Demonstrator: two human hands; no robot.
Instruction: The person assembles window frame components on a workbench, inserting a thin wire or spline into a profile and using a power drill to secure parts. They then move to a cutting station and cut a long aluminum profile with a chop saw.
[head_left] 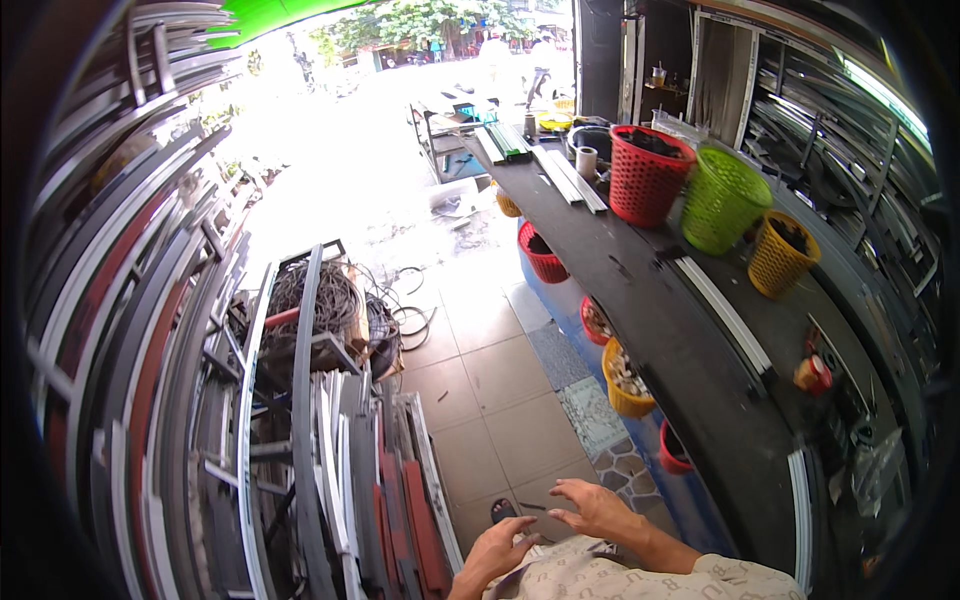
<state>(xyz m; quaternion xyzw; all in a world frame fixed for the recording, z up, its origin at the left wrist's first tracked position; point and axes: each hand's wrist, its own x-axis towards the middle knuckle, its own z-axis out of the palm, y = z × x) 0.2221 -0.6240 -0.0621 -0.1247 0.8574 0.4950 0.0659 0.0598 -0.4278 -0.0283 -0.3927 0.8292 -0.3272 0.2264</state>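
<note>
Both of my hands hover in front of my body at the lower middle, apart from each other and from everything around. Nothing shows in my left hand (497,552), whose fingers are loosely stretched. My right hand (603,514) is also without anything in it, its fingers apart and pointing left. Nearest to the right hand is the long dark workbench (700,440). On it lie a white metal profile (725,318) and, closer to me, another pale profile (801,520). A red-topped roll or can (812,375) stands by the bench's right side.
Red (648,180), green (722,200) and yellow baskets (783,255) stand on the bench; a yellow basket of scraps (627,380) hangs below its edge. Racks of metal profiles (110,330) fill the left. Coiled cables (305,298) lie by a frame. Tiled floor (480,370) runs between.
</note>
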